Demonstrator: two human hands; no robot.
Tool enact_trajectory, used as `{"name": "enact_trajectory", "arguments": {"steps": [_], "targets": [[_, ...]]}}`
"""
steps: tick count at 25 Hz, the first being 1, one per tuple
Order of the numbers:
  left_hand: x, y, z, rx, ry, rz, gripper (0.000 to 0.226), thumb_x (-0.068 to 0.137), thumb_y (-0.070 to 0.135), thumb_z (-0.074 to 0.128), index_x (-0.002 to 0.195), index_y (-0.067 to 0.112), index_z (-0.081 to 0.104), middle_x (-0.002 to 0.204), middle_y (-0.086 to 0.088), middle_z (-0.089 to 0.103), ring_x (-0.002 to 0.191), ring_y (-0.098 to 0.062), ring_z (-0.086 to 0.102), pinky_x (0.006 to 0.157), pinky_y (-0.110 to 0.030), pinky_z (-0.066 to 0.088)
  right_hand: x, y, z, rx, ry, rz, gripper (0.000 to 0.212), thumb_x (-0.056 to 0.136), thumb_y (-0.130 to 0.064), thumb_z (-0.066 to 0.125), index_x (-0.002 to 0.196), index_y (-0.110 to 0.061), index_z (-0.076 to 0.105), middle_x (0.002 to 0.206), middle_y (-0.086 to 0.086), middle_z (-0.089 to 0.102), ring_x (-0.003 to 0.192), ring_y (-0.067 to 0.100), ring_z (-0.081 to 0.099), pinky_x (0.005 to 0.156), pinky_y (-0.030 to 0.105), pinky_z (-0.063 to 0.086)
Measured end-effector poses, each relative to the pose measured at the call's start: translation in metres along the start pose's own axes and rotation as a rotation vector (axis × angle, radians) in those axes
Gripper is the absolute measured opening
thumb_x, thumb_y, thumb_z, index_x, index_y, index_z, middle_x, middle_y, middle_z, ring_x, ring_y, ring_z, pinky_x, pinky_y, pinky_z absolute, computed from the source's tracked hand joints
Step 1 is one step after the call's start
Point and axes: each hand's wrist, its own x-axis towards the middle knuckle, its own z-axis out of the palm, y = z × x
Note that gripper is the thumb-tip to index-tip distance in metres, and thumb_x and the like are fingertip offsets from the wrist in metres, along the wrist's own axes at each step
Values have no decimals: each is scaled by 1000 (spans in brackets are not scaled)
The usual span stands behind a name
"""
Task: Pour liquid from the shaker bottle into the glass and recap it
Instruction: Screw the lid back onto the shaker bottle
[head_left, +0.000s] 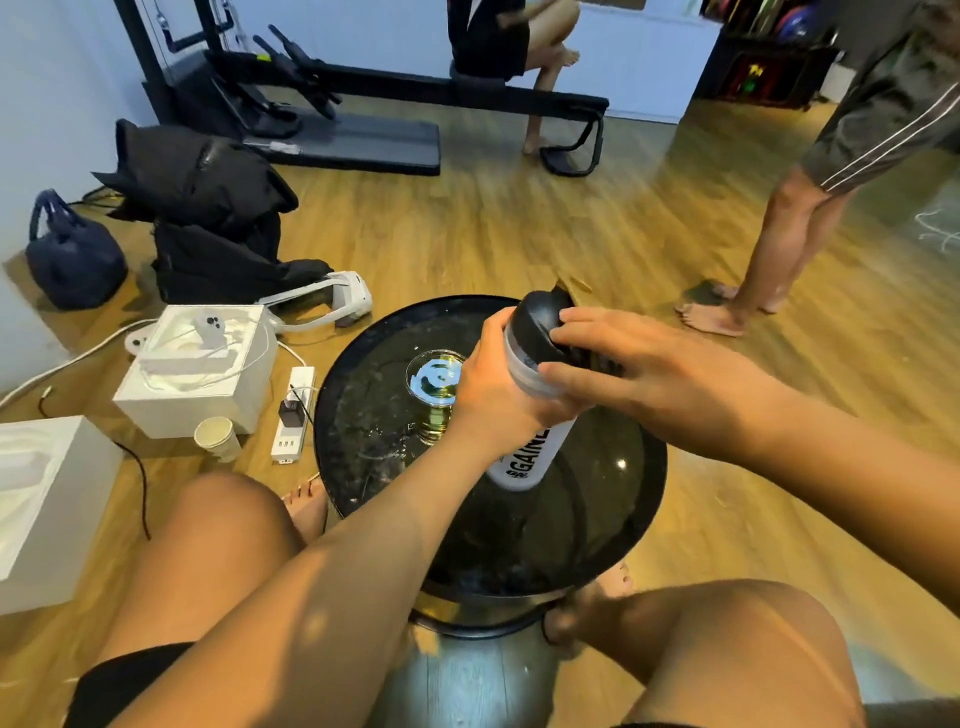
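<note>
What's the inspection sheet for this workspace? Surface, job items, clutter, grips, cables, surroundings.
Surface: round black table, glossy, what look like droplets near the glass.
Job's things: shaker bottle tilted over the table, black lid on top; glass upright on the table, yellowish liquid inside.
Clutter: on the floor, white boxes, paper cup, headset, dark bag, black jacket.
Grips: left hand holds the bottle's body; right hand pinches the lid.
Cables: power strip with charger plugged in; white cable and black cable on the floor.
Surroundings: exercise bench, seated person, standing person.
</note>
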Motion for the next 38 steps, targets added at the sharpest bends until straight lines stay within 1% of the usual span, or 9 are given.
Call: {"name": "enact_trajectory", "arguments": {"steps": [2, 4, 7, 10, 12, 17, 19, 24, 38], "targets": [[0, -2, 3, 25, 6, -25, 103, 48, 63, 86, 135, 40, 38, 123, 16, 60, 111, 0, 58, 87, -23, 53, 3, -8, 1, -6, 38, -27, 40, 100, -26, 51, 139, -15, 55, 148, 12, 45, 142, 11, 32, 118, 39, 27], [-1, -5, 3, 11, 23, -40, 103, 46, 65, 86, 134, 39, 40, 121, 16, 61, 109, 0, 59, 85, -24, 54, 5, -9, 5, 7, 251, -69, 51, 86, -4, 70, 135, -5, 57, 137, 20, 53, 132, 32, 48, 109, 48, 39], [-4, -7, 1, -8, 30, -32, 99, 46, 62, 87, 130, 44, 37, 115, 25, 57, 107, 10, 55, 79, -11, 48, 24, -4, -1, 200, 427, 338, 71, 84, -46, 71, 143, -17, 46, 141, 5, 53, 127, 19, 49, 102, 38, 43], [-4, -4, 2, 6, 32, -48, 99, 45, 64, 86, 129, 44, 37, 111, 27, 59, 104, 14, 55, 74, -8, 45, 46, -1, 6, 285, 201, 656, 83, 74, -70, 66, 141, -23, 45, 133, -3, 58, 104, 11, 51, 76, 20, 40], [-4, -5, 3, 7, 37, -68, 103, 44, 66, 85, 131, 40, 38, 114, 22, 62, 106, 4, 59, 78, -18, 50, 54, -1, 7, 210, 169, 578, 81, 71, -65, 72, 137, -25, 47, 125, -5, 60, 95, 9, 49, 67, 16, 34], [-4, -9, 2, -14, 57, -10, 102, 46, 66, 87, 131, 31, 43, 121, 13, 63, 113, -10, 61, 88, -37, 56, 56, 10, -6, 156, -20, 345, 108, 59, -52, 85, 150, -29, 32, 146, -6, 46, 127, 14, 45, 91, 21, 33], [-5, -9, 2, -3, 70, 8, 103, 47, 66, 86, 132, 28, 43, 122, 9, 63, 113, -13, 61, 89, -41, 55, 58, 14, -3, 217, -63, 361, 109, 56, -47, 87, 147, -33, 29, 140, -5, 46, 120, 17, 48, 87, 22, 38], [-4, -11, 2, -20, 57, 27, 105, 48, 62, 88, 133, 22, 41, 123, 4, 62, 113, -16, 62, 89, -44, 55, 65, 11, -3, 182, -103, 394, 106, 48, -53, 79, 137, -42, 24, 110, -10, 51, 82, 1, 51, 59, 18, 38], [-4, -14, 8, 35, 87, 43, 102, 51, 65, 86, 134, 25, 42, 124, 8, 62, 114, -12, 61, 90, -41, 55, 62, 12, 5, 229, -41, 457, 104, 53, -48, 85, 141, -31, 32, 117, -1, 52, 97, 20, 52, 68, 26, 42]]}}
